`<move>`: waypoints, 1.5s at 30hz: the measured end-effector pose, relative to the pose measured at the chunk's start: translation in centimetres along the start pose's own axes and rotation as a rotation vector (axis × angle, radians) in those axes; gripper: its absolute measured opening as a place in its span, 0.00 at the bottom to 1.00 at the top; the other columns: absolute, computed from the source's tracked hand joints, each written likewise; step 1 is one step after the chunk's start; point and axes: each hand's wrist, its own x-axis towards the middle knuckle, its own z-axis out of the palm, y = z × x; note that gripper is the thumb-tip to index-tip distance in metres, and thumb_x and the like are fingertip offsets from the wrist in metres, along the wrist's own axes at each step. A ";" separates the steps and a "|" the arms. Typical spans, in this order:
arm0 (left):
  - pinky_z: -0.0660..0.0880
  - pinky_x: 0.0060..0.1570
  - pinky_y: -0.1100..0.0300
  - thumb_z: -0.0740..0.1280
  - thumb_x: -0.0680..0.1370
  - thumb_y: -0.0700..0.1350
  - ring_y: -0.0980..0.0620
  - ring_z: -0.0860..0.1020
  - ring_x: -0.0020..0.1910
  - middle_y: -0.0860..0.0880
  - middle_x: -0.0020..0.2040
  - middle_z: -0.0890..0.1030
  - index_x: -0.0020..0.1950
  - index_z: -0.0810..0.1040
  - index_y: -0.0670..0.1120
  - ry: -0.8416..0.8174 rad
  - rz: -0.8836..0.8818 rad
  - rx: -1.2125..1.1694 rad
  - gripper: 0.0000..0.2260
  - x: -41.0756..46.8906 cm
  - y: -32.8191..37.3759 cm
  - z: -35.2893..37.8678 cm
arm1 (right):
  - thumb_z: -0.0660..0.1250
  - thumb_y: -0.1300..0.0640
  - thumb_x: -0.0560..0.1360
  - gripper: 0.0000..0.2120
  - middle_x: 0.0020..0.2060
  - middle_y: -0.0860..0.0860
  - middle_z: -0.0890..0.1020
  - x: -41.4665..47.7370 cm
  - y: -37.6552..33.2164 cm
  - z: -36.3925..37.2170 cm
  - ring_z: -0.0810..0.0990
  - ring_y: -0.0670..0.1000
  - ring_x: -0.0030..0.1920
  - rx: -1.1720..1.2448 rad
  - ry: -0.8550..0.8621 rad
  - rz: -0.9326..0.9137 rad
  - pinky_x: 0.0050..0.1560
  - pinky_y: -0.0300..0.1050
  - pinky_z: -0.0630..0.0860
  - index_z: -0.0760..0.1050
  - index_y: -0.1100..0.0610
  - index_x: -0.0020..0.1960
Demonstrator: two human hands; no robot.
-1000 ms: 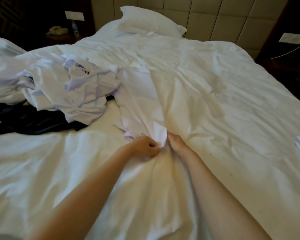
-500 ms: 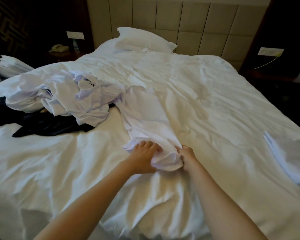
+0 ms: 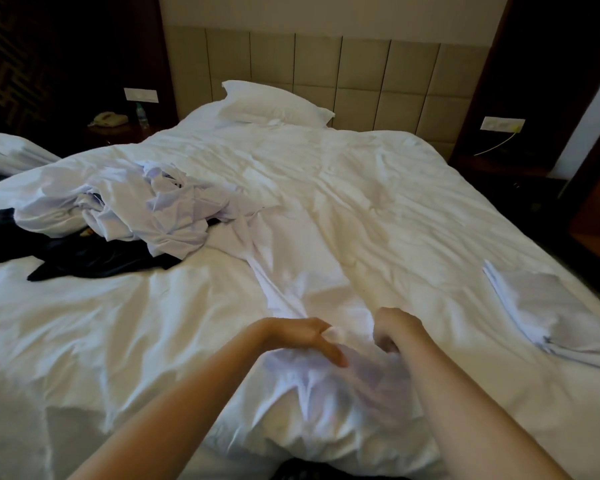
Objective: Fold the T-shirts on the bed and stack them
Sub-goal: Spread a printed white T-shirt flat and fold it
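**Both my hands hold one white T-shirt at the near edge of a hotel bed**

A wide bed (image 3: 413, 209) with a rumpled white duvet fills most of the view. A padded beige headboard (image 3: 326, 67) stands at the far end, with one white pillow (image 3: 274, 103) against it.

On the left half lies a loose pile of unfolded white T-shirts (image 3: 142, 209). A dark garment (image 3: 94, 259) spreads out from under its near side.

From that pile one white T-shirt (image 3: 302, 282) stretches as a long strip toward me, down the middle of the bed. Its far end touches the pile.

Near the right edge sits a folded stack (image 3: 534, 306) of white shirts, well apart from the pile.

My left hand (image 3: 302, 336) pinches a fold of the strip's near end between thumb and fingers. My right hand (image 3: 394, 327), just beside it, is curled in a fist on the same bunched cloth, though blur hides the fingertips.

On a dark bedside table at far left are a telephone (image 3: 107, 118) and a small bottle (image 3: 141, 116).
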 end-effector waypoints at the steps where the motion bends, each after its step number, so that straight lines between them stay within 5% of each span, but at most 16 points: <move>1: 0.74 0.53 0.64 0.71 0.72 0.48 0.51 0.78 0.51 0.49 0.50 0.79 0.59 0.75 0.47 -0.025 0.008 -0.083 0.17 -0.2 0.4 0.0 | 0.65 0.63 0.73 0.03 0.40 0.52 0.75 -0.2 0.1 0.1 0.76 0.55 0.45 0.014 0.025 0.010 0.43 0.42 0.70 0.72 0.60 0.41; 5: 0.74 0.41 0.66 0.68 0.73 0.46 0.55 0.76 0.40 0.51 0.39 0.76 0.45 0.75 0.49 0.305 0.225 -0.314 0.04 -1.1 2.7 -1.7 | 0.61 0.56 0.73 0.13 0.55 0.56 0.78 0.1 0.3 -0.2 0.76 0.56 0.56 0.567 0.164 -0.183 0.47 0.42 0.68 0.73 0.58 0.55; 8: 0.73 0.37 0.65 0.63 0.79 0.45 0.53 0.75 0.40 0.49 0.40 0.76 0.48 0.74 0.46 0.534 0.217 -0.280 0.04 -1.6 4.5 -4.2 | 0.60 0.59 0.74 0.06 0.40 0.50 0.78 -1.6 -0.3 -2.6 0.75 0.50 0.43 1.075 0.164 -0.350 0.41 0.40 0.69 0.74 0.54 0.40; 11: 0.70 0.38 0.63 0.63 0.79 0.46 0.53 0.73 0.39 0.50 0.38 0.74 0.43 0.73 0.48 0.600 0.220 -0.191 0.06 -1.8 6.2 -5.7 | 0.60 0.56 0.75 0.08 0.37 0.48 0.78 -3.3 -0.9 -5.1 0.76 0.49 0.41 1.368 0.019 -0.472 0.43 0.42 0.71 0.76 0.53 0.41; 16: 0.70 0.34 0.68 0.64 0.77 0.42 0.57 0.74 0.36 0.52 0.37 0.76 0.43 0.74 0.49 0.593 0.255 -0.173 0.04 -2.3 7.9 -6.3 | 0.58 0.63 0.75 0.17 0.23 0.47 0.69 -4.7 -1.4 -6.3 0.68 0.45 0.28 1.149 -0.010 -0.583 0.32 0.36 0.65 0.69 0.57 0.28; 20: 0.71 0.34 0.67 0.67 0.75 0.39 0.56 0.75 0.33 0.52 0.34 0.77 0.40 0.75 0.48 0.577 0.282 -0.282 0.05 -2.7 7.0 -6.4 | 0.61 0.63 0.76 0.08 0.37 0.56 0.76 -4.7 -0.9 -5.7 0.75 0.51 0.39 0.985 -0.143 -0.576 0.41 0.42 0.71 0.76 0.68 0.46; 24: 0.70 0.32 0.70 0.71 0.73 0.39 0.58 0.72 0.31 0.50 0.33 0.74 0.38 0.74 0.48 0.637 0.331 -0.160 0.08 -2.7 6.5 -6.0 | 0.59 0.60 0.80 0.10 0.45 0.54 0.80 -5.8 0.1 -6.0 0.79 0.52 0.45 0.874 -0.481 -0.532 0.45 0.42 0.76 0.75 0.62 0.56; 26: 0.71 0.33 0.70 0.69 0.74 0.40 0.59 0.73 0.32 0.51 0.34 0.75 0.38 0.75 0.47 0.592 0.364 -0.147 0.07 -2.8 7.3 -5.4 | 0.59 0.59 0.80 0.09 0.46 0.54 0.79 -6.4 0.2 -6.5 0.79 0.50 0.44 0.794 -0.517 -0.530 0.43 0.40 0.77 0.74 0.61 0.57; 30: 0.68 0.30 0.71 0.61 0.80 0.46 0.58 0.70 0.30 0.51 0.32 0.71 0.36 0.71 0.46 0.610 0.389 -0.126 0.13 -3.1 10.2 -5.2 | 0.58 0.62 0.81 0.08 0.44 0.50 0.77 -6.4 -0.2 -7.0 0.78 0.48 0.44 1.040 -0.214 -0.603 0.47 0.45 0.78 0.71 0.56 0.58; 35: 0.68 0.38 0.63 0.60 0.81 0.48 0.54 0.70 0.35 0.49 0.36 0.71 0.38 0.71 0.44 0.698 0.375 -0.080 0.13 -2.7 11.8 -6.0 | 0.57 0.64 0.79 0.15 0.52 0.58 0.78 -6.4 -0.1 -7.6 0.77 0.55 0.49 1.069 -0.165 -0.707 0.47 0.48 0.77 0.72 0.61 0.64; 39: 0.70 0.41 0.61 0.61 0.79 0.54 0.52 0.73 0.39 0.48 0.42 0.75 0.48 0.74 0.46 0.514 0.352 -0.435 0.12 -3.2 10.8 -6.8 | 0.50 0.63 0.80 0.16 0.34 0.51 0.82 -7.6 0.7 -9.3 0.77 0.51 0.37 1.511 -0.019 -0.679 0.34 0.38 0.73 0.77 0.60 0.49; 41: 0.69 0.42 0.59 0.58 0.80 0.52 0.50 0.74 0.42 0.47 0.46 0.76 0.51 0.74 0.47 0.485 0.296 -0.562 0.10 -2.8 9.2 -6.8 | 0.48 0.64 0.80 0.17 0.26 0.50 0.79 -7.9 1.5 -10.1 0.75 0.52 0.36 1.840 0.083 -0.596 0.34 0.41 0.71 0.73 0.59 0.41; 43: 0.71 0.46 0.57 0.59 0.80 0.43 0.47 0.75 0.49 0.44 0.54 0.75 0.62 0.71 0.47 0.524 0.193 -0.408 0.11 -1.6 6.8 -6.2 | 0.49 0.59 0.81 0.16 0.31 0.52 0.78 -8.3 1.9 -10.7 0.75 0.52 0.38 2.027 0.210 -0.478 0.37 0.44 0.72 0.71 0.57 0.41; 45: 0.70 0.59 0.50 0.62 0.78 0.40 0.41 0.71 0.60 0.42 0.65 0.70 0.74 0.59 0.52 0.538 -0.012 0.150 0.25 0.1 4.2 -5.3 | 0.52 0.52 0.82 0.15 0.37 0.54 0.77 -8.8 2.2 -11.1 0.75 0.54 0.40 2.111 0.245 -0.389 0.42 0.48 0.73 0.71 0.56 0.43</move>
